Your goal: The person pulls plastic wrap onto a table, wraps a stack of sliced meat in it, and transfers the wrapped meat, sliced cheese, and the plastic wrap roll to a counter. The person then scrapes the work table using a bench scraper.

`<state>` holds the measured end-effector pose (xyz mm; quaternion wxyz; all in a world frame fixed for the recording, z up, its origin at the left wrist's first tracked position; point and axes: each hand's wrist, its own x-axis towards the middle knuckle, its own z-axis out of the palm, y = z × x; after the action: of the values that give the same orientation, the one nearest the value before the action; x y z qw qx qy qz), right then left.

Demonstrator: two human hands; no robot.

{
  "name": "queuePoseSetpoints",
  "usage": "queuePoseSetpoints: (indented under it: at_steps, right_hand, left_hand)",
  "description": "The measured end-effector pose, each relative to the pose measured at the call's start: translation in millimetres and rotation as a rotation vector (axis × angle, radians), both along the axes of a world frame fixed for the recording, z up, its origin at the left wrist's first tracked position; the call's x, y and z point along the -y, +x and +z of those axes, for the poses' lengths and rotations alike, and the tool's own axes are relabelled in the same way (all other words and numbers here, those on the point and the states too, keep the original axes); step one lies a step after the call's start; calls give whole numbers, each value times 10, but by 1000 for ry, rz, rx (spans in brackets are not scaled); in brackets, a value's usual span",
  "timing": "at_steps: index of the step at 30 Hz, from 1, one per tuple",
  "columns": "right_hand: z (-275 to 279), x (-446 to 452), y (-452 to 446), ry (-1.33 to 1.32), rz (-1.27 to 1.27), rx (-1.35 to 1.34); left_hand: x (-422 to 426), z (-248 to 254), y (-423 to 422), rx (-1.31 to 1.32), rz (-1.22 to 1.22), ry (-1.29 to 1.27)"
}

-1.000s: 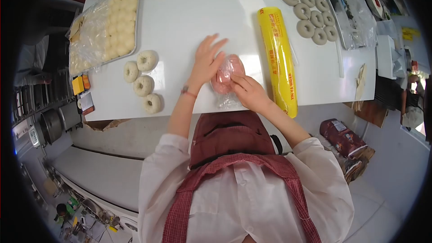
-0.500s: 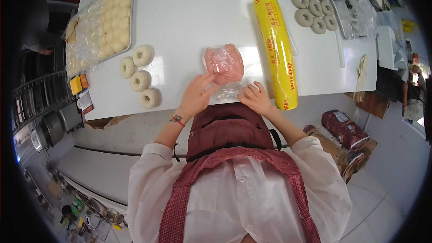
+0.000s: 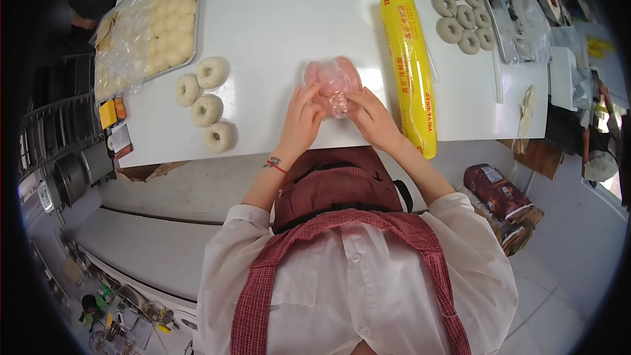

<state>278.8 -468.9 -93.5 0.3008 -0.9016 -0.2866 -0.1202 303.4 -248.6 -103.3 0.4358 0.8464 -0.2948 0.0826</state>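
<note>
A rounded pink dough-like lump [image 3: 334,73] lies on the table in front of me, covered in clear plastic wrap [image 3: 338,104]. At its left side, my left hand [image 3: 302,121] has its fingers against the wrap, fingertips reaching up onto the lump. My right hand [image 3: 376,118] holds the wrap at the near right side, its fingers bent over the film. Bunched film shows between the two hands. Just right of my right hand lies a long yellow roll of cling film [image 3: 411,79], printed with red letters.
Ring-shaped doughs [image 3: 207,110] sit to the left, beyond them a tray of pale dough balls [image 3: 172,23] partly under plastic. More rings [image 3: 453,29] lie at the far right, beside a plastic-covered tray [image 3: 503,20]. The white table's near edge [image 3: 263,149] runs close to my waist.
Both hands have moved forward onto the lump. The near flap of film, which lay spread toward me, is now gathered up against the lump.
</note>
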Motion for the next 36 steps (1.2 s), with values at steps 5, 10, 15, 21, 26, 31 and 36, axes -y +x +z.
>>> queuePoseSetpoints:
  at_steps: [5,10,15,21,26,31,36]
  right_hand:
    - [129,-80,164,181,-140,-210]
    - [-1,-99,232,307,-233,-451]
    - [-76,10,341,447,-324,-679]
    - [112,83,-59,431,-526,-738]
    - [118,-119,-227,-68,-387,-492]
    - [323,26,49,105,-250,-443]
    - [144,92,520,347,-65,-650]
  left_hand:
    - [95,-64,160,-268,126,-134]
    - [171,-256,172,-218,305,-62]
    - [195,-243,191,-245,331,-130]
    - [222,-162,278,80,287,59]
    - [191,-275,286,-118,196,1]
    - [199,-149,286,-416,273,5]
    - [141,-309,290,-192,205,-33]
